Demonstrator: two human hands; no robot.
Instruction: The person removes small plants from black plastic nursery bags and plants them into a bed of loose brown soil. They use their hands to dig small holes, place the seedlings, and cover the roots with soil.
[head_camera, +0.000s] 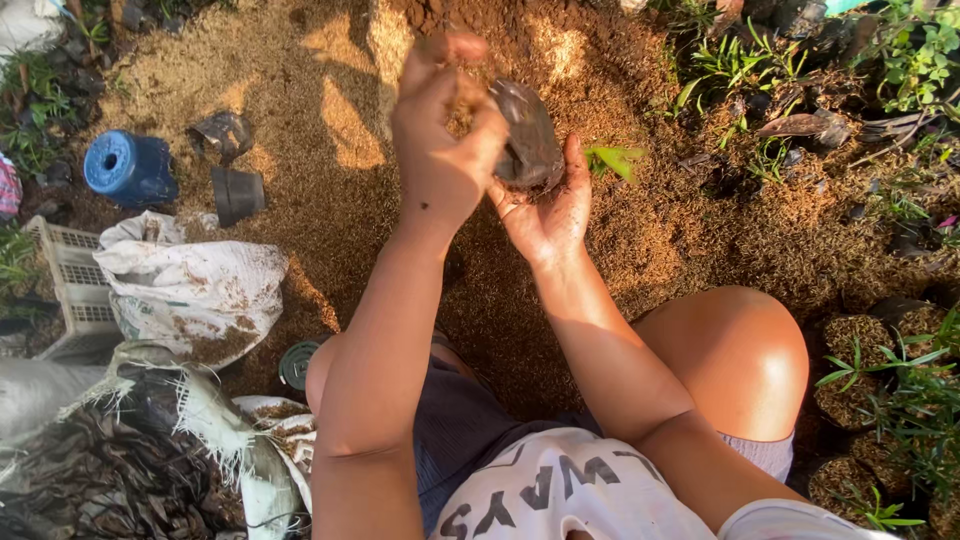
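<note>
- The right hand (545, 205) cups a small dark nursery bag (527, 135) from beneath — palm up, fingers curled round its lower side, clamped on it. The bag sits in the air above a wide heap of brown husk-like potting mix (330, 190), roughly at the middle of the view.
- The left hand (440, 140) is raised just beside the bag's mouth, fingers bunched together as if pinching loose mix; whether anything lies between the fingertips I cannot tell.
- The bag looks like thin, crumpled plastic film, so I judge it soft and shapeless on its own — it will fold or spill if gripped by the rim alone.
- Partly filled with loose mix, it is probably light, but the weight sits low and shifts; support from under the base, as the right hand gives, seems the surest hold.
- The film is dusty and likely a little slick, and a hard squeeze would push mix out at the top.
- A green seedling leaf (612, 158) shows just beyond the right thumb; it looks tender and would bruise easily. Whether it belongs to the bag I cannot tell.
- To the left lie a blue container (128, 166), a black pot (237, 194) and a white sack (195, 290); potted plants (880, 400) stand at the right.
</note>
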